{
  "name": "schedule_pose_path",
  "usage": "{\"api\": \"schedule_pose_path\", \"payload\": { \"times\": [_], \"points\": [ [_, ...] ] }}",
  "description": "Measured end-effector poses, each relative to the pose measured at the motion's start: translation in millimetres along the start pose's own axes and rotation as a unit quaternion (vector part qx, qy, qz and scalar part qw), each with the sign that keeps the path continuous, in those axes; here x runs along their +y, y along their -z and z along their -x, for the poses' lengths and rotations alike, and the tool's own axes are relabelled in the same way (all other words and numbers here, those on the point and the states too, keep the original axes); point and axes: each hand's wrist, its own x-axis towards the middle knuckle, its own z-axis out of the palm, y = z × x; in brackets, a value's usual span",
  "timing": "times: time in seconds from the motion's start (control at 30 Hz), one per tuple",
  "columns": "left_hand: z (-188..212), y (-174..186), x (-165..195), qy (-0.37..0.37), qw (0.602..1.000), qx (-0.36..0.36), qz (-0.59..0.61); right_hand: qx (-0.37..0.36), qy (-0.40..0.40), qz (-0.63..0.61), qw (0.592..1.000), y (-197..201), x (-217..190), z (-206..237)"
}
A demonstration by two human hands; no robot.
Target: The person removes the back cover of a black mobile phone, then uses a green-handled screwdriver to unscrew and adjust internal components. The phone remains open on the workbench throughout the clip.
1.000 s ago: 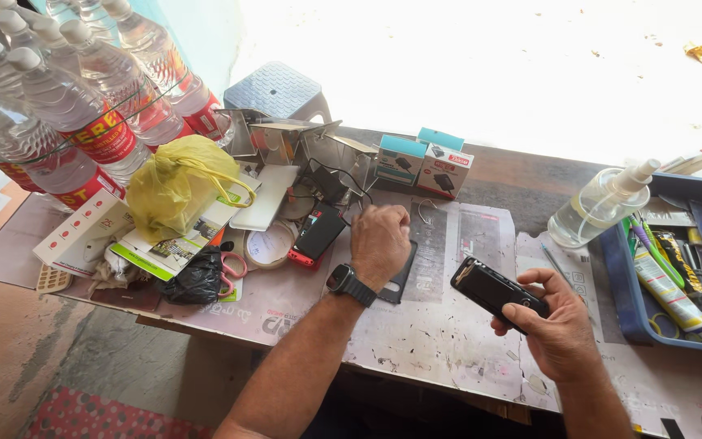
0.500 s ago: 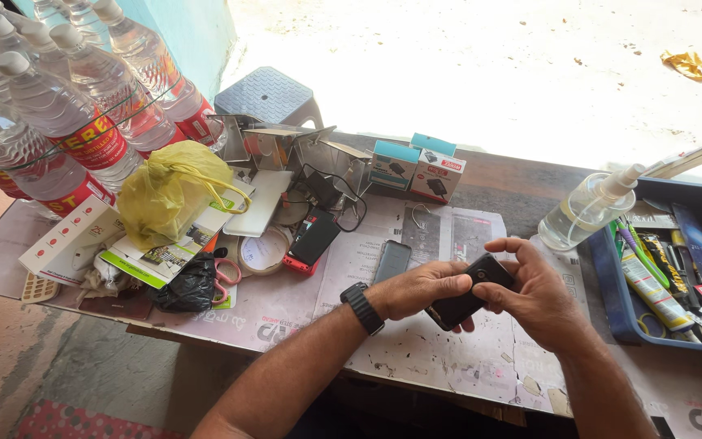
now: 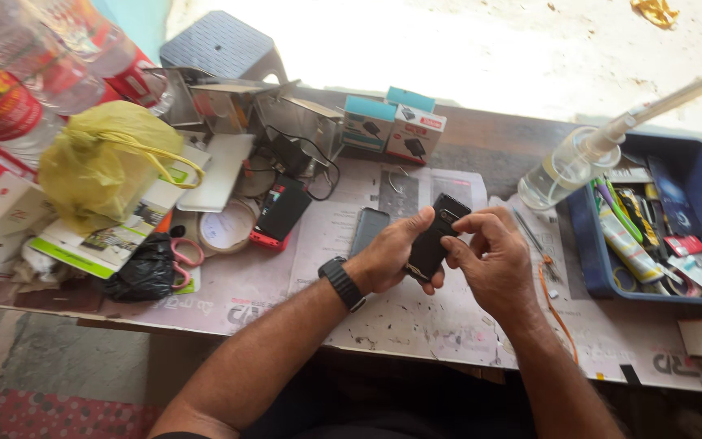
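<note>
A small black phone (image 3: 434, 237) sits tilted between both hands, its dark glossy back up and a camera cluster showing near its top end, raised just above the paper-covered tabletop (image 3: 416, 317). The left hand (image 3: 390, 256), a black watch on its wrist, has its grip closed around the phone's lower left edge, thumb stretched along the side and fingers curled beneath. The right hand (image 3: 493, 258) comes in from the opposite side, knuckles up and fingers bent, with its grip closed on the phone's right edge, fingertips pressing at the upper part. Both forearms reach up from the bottom of the view and meet over the middle of the tabletop. Just left of the left grip a second dark phone (image 3: 367, 230) lies flat on the paper, and farther left lies a black-and-red phone (image 3: 280, 213) beside a roll of tape (image 3: 223, 231). Well to the right of the right grip a blue tray (image 3: 587, 244) holds tubes, pens and small tools in a jumble, with a clear spray bottle (image 3: 558, 172) lying at its left rim. Far to the left sits a knotted yellow plastic bag (image 3: 99, 162), its contents hidden.
</note>
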Motion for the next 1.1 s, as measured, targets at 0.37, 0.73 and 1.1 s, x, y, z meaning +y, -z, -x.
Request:
{"api": "schedule_pose_path", "payload": {
  "times": [0.37, 0.73, 1.1],
  "points": [
    [4, 6, 24, -0.117, 0.987, 0.071, -0.081, -0.041, -0.041, -0.03, 0.998, -8, 9, 2],
    [19, 26, 59, -0.292, 0.941, 0.168, -0.028, -0.236, 0.068, 0.207, 0.947, -63, -32, 7],
    [23, 27, 65, -0.342, 0.924, 0.167, -0.012, -0.227, 0.164, 0.233, 0.931, -64, -23, -29]
  ]
}}
